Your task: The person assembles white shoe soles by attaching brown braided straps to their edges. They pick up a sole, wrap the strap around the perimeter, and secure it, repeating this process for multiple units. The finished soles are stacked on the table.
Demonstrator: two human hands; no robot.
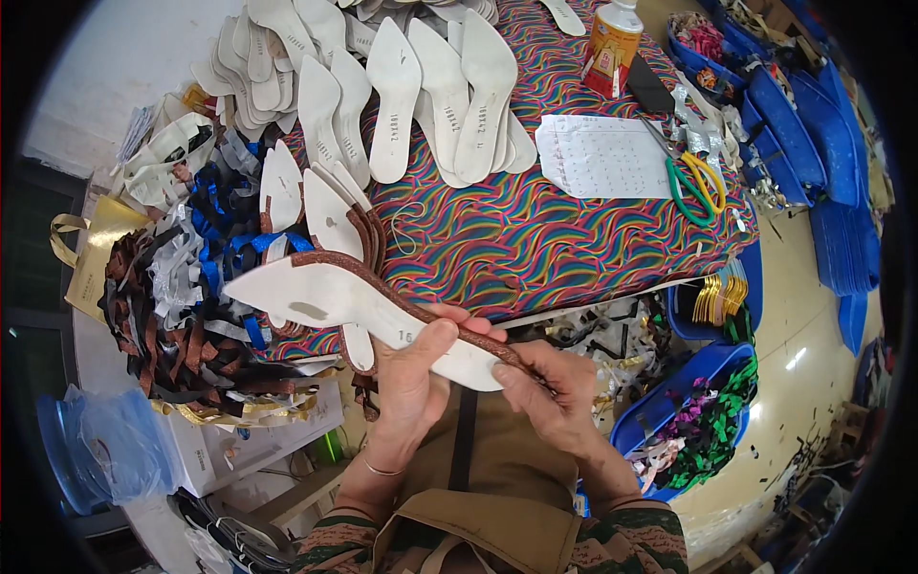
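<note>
A white shoe insole (359,298) is held level over the near edge of the table, its pointed toe to the left. Along its far edge runs a glittery brown strip (406,304). My left hand (416,368) grips the insole around the middle, thumb on top and fingers underneath. At the heel end, my right hand (550,387) pinches the insole's edge and the strip between thumb and fingers. Just beyond, a few insoles with brown edging (335,218) lie stacked on the table.
Plain white insoles (393,110) pile at the back of the patterned tablecloth (564,249). An orange-and-white bottle (612,48), phone (651,86), paper sheet (601,158) and scissors (693,187) sit on the right. Ribbon strips (177,325) hang left; blue bins (693,411) hold scraps.
</note>
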